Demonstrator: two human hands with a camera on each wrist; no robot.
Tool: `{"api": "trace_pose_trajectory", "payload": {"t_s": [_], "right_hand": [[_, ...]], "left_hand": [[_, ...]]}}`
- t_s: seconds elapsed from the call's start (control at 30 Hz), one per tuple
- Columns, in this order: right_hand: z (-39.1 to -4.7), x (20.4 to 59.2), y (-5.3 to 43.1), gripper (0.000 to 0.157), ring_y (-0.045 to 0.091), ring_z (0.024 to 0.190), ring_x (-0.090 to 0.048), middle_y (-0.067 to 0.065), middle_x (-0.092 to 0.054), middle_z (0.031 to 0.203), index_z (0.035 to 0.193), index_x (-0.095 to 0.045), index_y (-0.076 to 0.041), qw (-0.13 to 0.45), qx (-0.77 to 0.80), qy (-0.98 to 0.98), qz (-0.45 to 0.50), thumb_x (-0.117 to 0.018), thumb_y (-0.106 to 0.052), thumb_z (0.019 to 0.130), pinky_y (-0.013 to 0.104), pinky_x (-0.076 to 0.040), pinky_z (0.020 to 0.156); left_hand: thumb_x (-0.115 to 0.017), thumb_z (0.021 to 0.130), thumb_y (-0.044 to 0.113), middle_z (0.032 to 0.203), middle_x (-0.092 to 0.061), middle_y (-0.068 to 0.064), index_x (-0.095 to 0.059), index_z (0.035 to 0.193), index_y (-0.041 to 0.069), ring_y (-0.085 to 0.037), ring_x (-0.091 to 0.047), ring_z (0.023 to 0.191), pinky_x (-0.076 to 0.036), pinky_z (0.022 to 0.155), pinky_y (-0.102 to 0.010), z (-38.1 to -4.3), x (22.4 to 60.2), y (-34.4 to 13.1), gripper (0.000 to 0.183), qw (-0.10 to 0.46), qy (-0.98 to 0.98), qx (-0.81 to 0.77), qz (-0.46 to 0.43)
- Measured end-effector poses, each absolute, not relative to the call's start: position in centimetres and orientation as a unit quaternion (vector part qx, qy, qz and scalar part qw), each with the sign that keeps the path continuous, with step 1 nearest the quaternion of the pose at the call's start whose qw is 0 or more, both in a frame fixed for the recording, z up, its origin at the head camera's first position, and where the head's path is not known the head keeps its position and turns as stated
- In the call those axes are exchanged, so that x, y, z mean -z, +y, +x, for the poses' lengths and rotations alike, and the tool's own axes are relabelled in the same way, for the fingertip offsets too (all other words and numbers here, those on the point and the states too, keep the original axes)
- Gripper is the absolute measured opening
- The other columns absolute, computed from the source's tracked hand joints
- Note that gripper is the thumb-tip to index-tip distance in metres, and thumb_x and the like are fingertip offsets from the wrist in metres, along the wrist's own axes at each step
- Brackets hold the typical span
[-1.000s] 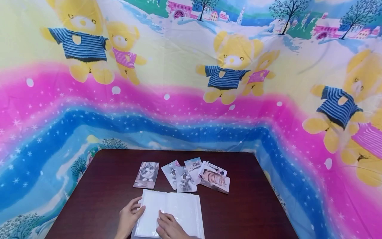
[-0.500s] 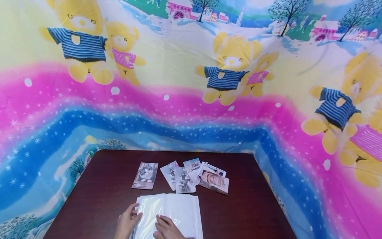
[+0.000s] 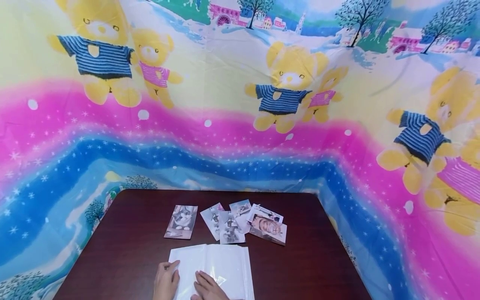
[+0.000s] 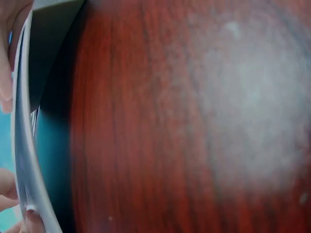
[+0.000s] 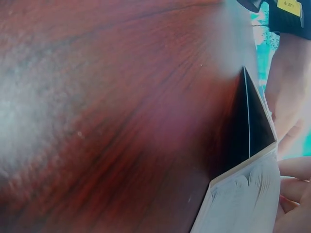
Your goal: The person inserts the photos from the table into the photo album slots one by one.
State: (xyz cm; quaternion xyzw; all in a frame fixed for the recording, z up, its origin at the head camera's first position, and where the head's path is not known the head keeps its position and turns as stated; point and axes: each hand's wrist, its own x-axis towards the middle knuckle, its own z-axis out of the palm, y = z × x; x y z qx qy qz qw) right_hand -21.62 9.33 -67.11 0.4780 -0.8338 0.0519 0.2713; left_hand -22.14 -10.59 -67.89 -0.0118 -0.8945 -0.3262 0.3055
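Note:
A photo album [image 3: 228, 266] with white pages and shiny clear sleeves lies open near the table's front. My left hand [image 3: 166, 281] grips its left edge, with the thumb and a finger over the page. In the left wrist view a fingertip [image 4: 34, 221] shows at the album's edge [image 4: 22, 126]. My right hand [image 3: 210, 287] rests on the middle of the pages, fingers extended and holding nothing. The right wrist view shows the album's page edges [image 5: 238, 204] and a dark gap beneath a raised cover.
Beyond the album lie a cat photo [image 3: 181, 222] and, to its right, several overlapping photos [image 3: 232, 228] on the dark wooden table [image 3: 300, 258]. A bear-patterned cloth [image 3: 225, 166] hangs behind and along both sides.
My left hand's fingers have shifted from behind the album's edge farther onto the page. The left page has settled lower and flatter. My right hand stays on the pages, moving slightly.

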Motion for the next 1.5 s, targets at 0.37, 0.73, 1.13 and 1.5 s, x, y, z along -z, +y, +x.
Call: {"api": "trace_pose_trajectory", "payload": {"t_s": [0.37,0.73,1.13,1.5], "right_hand": [[-22.2,66.2,12.7,0.03,0.033,0.121,-0.058,0.016,-0.065,0.126,0.113,-0.071,0.001,0.224,-0.259,-0.838,0.425,-0.051,-0.019,0.102,0.039,-0.047,0.098],[-22.6,66.9,17.0,0.023,0.035,0.113,-0.06,0.014,-0.066,0.124,0.114,-0.07,-0.009,0.266,-0.209,-0.859,0.385,-0.06,-0.021,0.097,0.039,-0.049,0.093],[-22.1,69.1,18.6,0.021,0.031,0.11,-0.06,0.009,-0.066,0.124,0.111,-0.072,-0.017,0.281,-0.181,-0.875,0.35,-0.066,-0.024,0.092,0.037,-0.051,0.088],[-21.6,68.6,17.6,0.023,0.025,0.113,-0.059,0.006,-0.065,0.126,0.114,-0.071,-0.021,0.281,-0.159,-0.88,0.348,-0.066,-0.026,0.092,0.029,-0.042,0.099]], "left_hand": [[-0.074,0.079,0.007,0.096,-0.056,-0.016,-0.072,0.093,0.005,-0.037,-0.052,0.085,-0.042,0.062,-0.049,-23.4,67.0,-10.9,0.015,0.284,-0.908,0.307,-0.018],[-0.066,0.092,0.019,0.111,-0.049,-0.033,-0.056,0.122,-0.008,-0.051,-0.046,0.103,-0.038,0.077,-0.064,-28.0,64.9,-13.3,0.041,0.183,-0.926,0.325,0.067],[-0.072,0.088,0.022,0.111,-0.042,-0.045,-0.04,0.122,-0.018,-0.06,-0.04,0.104,-0.034,0.083,-0.07,-33.4,66.0,-12.9,0.061,0.15,-0.939,0.294,0.1],[-0.084,0.077,0.025,0.098,-0.034,-0.046,-0.033,0.12,-0.023,-0.062,-0.04,0.094,-0.037,0.082,-0.068,-34.6,65.1,-13.8,0.083,0.085,-0.918,0.353,0.16]]}}
